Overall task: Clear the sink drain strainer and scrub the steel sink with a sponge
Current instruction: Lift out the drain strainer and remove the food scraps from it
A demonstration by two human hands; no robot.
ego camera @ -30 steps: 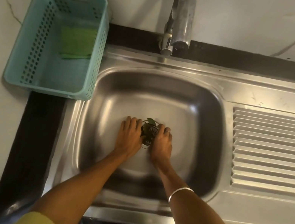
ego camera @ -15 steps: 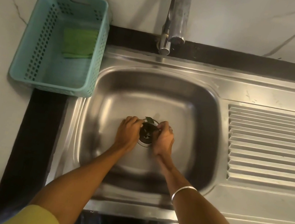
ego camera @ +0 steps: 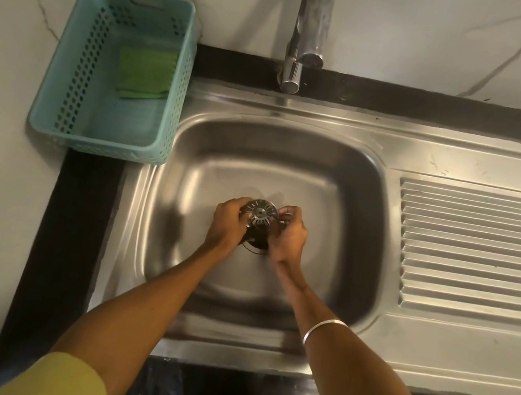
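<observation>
Over the drain of the steel sink, the left hand and right hand both grip the strainer, its slotted face tilted upward toward the camera.

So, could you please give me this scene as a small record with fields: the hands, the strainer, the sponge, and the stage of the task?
left hand: grips the strainer's left edge
right hand: grips the strainer's right edge
strainer: raised over the drain, tilted, slotted face to the camera
sink: steel bowl, no water seen running
sponge: green, in the basket left of the sink, untouched
tap: above the sink's back rim
stage: strainer out; scrubbing not begun
</observation>
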